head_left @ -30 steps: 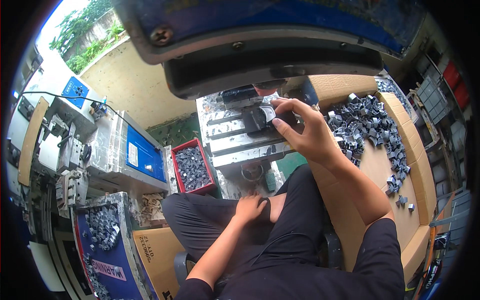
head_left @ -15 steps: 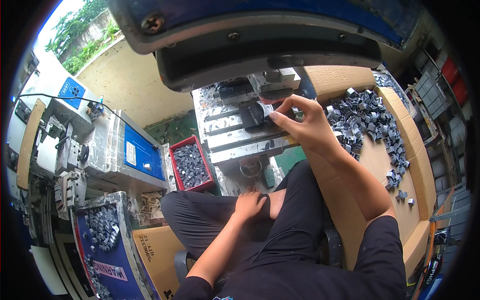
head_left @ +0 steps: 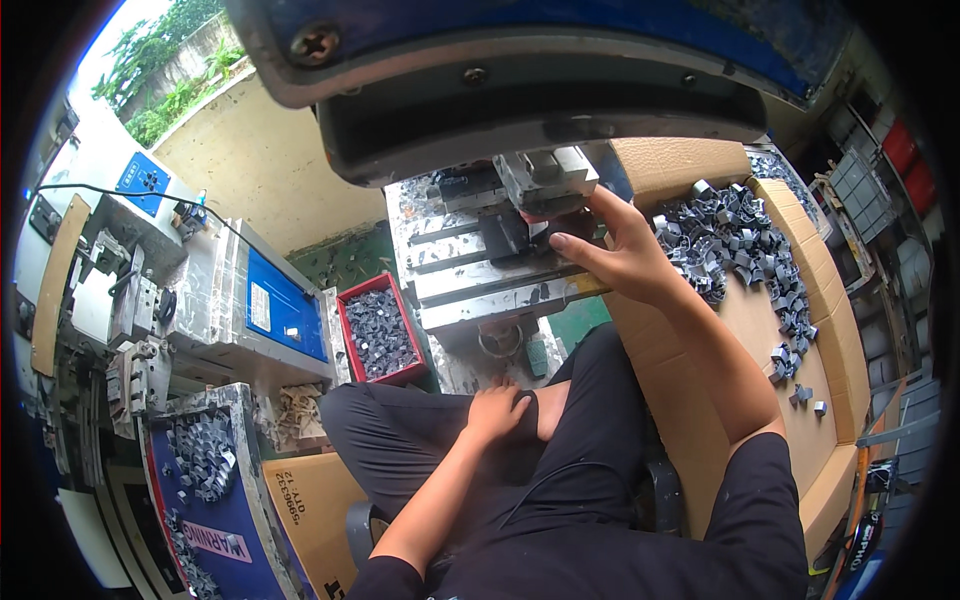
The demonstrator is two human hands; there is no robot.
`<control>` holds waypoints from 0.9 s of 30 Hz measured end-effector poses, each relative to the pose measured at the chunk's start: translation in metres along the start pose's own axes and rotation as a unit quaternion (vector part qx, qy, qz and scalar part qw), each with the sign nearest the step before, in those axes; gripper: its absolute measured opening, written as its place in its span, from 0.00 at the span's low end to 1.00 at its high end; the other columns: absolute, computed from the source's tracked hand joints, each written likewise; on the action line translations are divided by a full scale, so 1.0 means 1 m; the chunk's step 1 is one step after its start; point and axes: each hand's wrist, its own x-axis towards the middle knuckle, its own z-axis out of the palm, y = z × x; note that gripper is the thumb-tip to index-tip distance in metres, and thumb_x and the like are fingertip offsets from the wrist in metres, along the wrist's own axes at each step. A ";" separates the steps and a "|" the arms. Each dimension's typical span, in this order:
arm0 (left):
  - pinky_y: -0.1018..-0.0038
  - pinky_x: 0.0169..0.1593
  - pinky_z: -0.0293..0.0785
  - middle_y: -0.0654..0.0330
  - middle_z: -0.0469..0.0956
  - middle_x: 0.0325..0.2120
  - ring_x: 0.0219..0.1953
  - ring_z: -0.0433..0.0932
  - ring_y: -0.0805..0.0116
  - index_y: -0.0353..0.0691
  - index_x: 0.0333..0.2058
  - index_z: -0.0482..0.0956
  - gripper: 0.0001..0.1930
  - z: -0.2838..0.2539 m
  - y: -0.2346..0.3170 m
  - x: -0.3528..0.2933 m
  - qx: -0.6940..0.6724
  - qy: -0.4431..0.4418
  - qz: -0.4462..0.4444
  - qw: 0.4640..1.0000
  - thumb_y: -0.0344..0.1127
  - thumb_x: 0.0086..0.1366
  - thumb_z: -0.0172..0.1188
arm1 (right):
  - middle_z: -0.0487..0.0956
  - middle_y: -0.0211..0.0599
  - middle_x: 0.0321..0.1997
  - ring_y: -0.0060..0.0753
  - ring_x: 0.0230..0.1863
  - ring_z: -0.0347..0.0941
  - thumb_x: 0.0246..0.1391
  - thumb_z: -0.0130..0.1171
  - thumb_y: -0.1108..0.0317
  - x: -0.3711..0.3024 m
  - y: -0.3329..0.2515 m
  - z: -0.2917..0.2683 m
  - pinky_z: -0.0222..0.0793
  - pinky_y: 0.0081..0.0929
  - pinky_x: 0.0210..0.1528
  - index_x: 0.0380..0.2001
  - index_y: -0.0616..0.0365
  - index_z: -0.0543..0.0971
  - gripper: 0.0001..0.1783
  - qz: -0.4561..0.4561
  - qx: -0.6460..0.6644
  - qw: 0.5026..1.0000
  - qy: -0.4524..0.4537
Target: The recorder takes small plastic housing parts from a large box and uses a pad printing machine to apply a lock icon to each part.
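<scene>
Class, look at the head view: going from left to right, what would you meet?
Tan strip, small blue control panel, blue cabinet door, red tray, left hand, right hand, heaped grey pieces.

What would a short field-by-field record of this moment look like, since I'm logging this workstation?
Left hand: resting on the dark trousers
Right hand: close to the grey metal head, thumb and forefinger apart; whether it holds anything cannot be told
Slotted metal bed: in front of the person, dark block on it
Red bin: left of the bed, filled with small grey pieces
Cardboard box: at the person's right, open, many grey curved parts inside
</scene>
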 end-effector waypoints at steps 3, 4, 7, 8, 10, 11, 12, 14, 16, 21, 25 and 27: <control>0.52 0.51 0.74 0.49 0.85 0.42 0.46 0.83 0.46 0.49 0.50 0.83 0.19 0.001 -0.001 -0.001 0.002 -0.005 -0.004 1.000 0.52 0.71 0.55 | 0.83 0.37 0.48 0.27 0.54 0.76 0.58 0.69 0.67 0.004 -0.005 0.003 0.68 0.27 0.62 0.45 0.62 0.83 0.14 -0.012 0.033 0.999 -0.004; 0.52 0.51 0.74 0.49 0.85 0.42 0.47 0.83 0.46 0.49 0.50 0.83 0.19 0.000 -0.001 0.000 0.001 -0.007 -0.005 1.000 0.52 0.71 0.56 | 0.83 0.38 0.51 0.27 0.56 0.76 0.57 0.69 0.68 0.006 -0.006 0.002 0.67 0.27 0.63 0.48 0.62 0.83 0.16 -0.006 0.032 0.999 -0.039; 0.52 0.52 0.74 0.49 0.85 0.42 0.47 0.83 0.46 0.48 0.50 0.83 0.19 0.000 0.002 0.000 -0.007 0.003 0.003 1.000 0.52 0.71 0.56 | 0.84 0.39 0.53 0.26 0.56 0.76 0.56 0.70 0.69 0.011 -0.004 -0.003 0.67 0.26 0.63 0.52 0.62 0.84 0.20 -0.003 0.022 0.998 -0.064; 0.52 0.52 0.74 0.49 0.85 0.42 0.47 0.83 0.46 0.48 0.50 0.83 0.19 0.000 0.002 0.000 -0.006 0.003 0.003 1.000 0.52 0.71 0.56 | 0.84 0.39 0.53 0.26 0.56 0.76 0.56 0.70 0.69 0.013 -0.002 -0.004 0.67 0.26 0.63 0.52 0.62 0.84 0.20 -0.003 0.023 0.998 -0.064; 0.52 0.52 0.74 0.49 0.85 0.43 0.47 0.82 0.46 0.48 0.50 0.84 0.19 0.001 0.002 0.000 -0.005 -0.009 -0.004 1.000 0.52 0.71 0.56 | 0.84 0.37 0.55 0.27 0.59 0.76 0.54 0.75 0.66 0.017 0.000 -0.007 0.63 0.31 0.69 0.54 0.63 0.83 0.25 0.054 0.034 0.994 -0.086; 0.52 0.52 0.74 0.49 0.85 0.43 0.47 0.82 0.46 0.48 0.50 0.84 0.19 0.001 0.001 0.000 -0.005 -0.008 -0.004 1.000 0.52 0.71 0.56 | 0.84 0.37 0.55 0.27 0.59 0.76 0.54 0.75 0.66 0.018 -0.001 -0.007 0.63 0.31 0.69 0.54 0.63 0.83 0.25 0.052 0.034 0.994 -0.086; 0.52 0.52 0.74 0.49 0.85 0.43 0.47 0.82 0.46 0.48 0.50 0.84 0.19 0.002 0.000 -0.001 -0.006 0.000 -0.003 1.000 0.52 0.71 0.56 | 0.84 0.38 0.55 0.28 0.59 0.76 0.53 0.75 0.66 0.019 -0.001 -0.007 0.63 0.31 0.69 0.54 0.62 0.83 0.25 0.058 0.048 0.993 -0.089; 0.52 0.52 0.74 0.49 0.85 0.43 0.47 0.82 0.46 0.48 0.49 0.84 0.19 0.001 0.000 0.000 -0.007 0.006 0.000 1.000 0.52 0.71 0.56 | 0.85 0.38 0.55 0.28 0.60 0.76 0.53 0.76 0.66 0.020 0.000 -0.006 0.64 0.31 0.69 0.54 0.62 0.84 0.25 0.065 0.062 0.992 -0.091; 0.52 0.53 0.73 0.49 0.85 0.43 0.48 0.82 0.46 0.48 0.49 0.84 0.18 0.000 0.001 0.000 -0.014 -0.005 -0.005 1.000 0.52 0.70 0.56 | 0.85 0.36 0.54 0.24 0.55 0.77 0.54 0.74 0.68 0.019 0.002 -0.004 0.68 0.26 0.63 0.52 0.61 0.85 0.22 0.016 0.041 0.996 -0.073; 0.52 0.54 0.73 0.48 0.84 0.46 0.50 0.81 0.46 0.48 0.50 0.84 0.18 -0.002 0.001 0.000 -0.019 0.007 -0.015 1.000 0.51 0.70 0.57 | 0.84 0.38 0.54 0.29 0.56 0.78 0.52 0.75 0.68 0.026 0.008 -0.006 0.67 0.29 0.65 0.52 0.60 0.85 0.23 -0.020 0.003 0.997 -0.069; 0.53 0.57 0.73 0.45 0.82 0.49 0.53 0.80 0.45 0.43 0.52 0.83 0.19 -0.010 0.013 -0.010 -0.015 0.063 0.019 0.998 0.47 0.70 0.58 | 0.84 0.39 0.55 0.36 0.59 0.77 0.50 0.76 0.68 0.026 -0.002 -0.008 0.67 0.33 0.66 0.51 0.58 0.85 0.23 -0.092 -0.013 0.994 -0.055; 0.54 0.59 0.73 0.44 0.82 0.50 0.54 0.80 0.45 0.40 0.53 0.82 0.19 -0.019 0.021 -0.014 -0.085 0.018 0.033 0.996 0.44 0.70 0.58 | 0.84 0.39 0.55 0.37 0.60 0.77 0.48 0.77 0.69 0.025 -0.002 -0.002 0.67 0.36 0.66 0.51 0.57 0.85 0.24 -0.085 -0.053 0.993 -0.059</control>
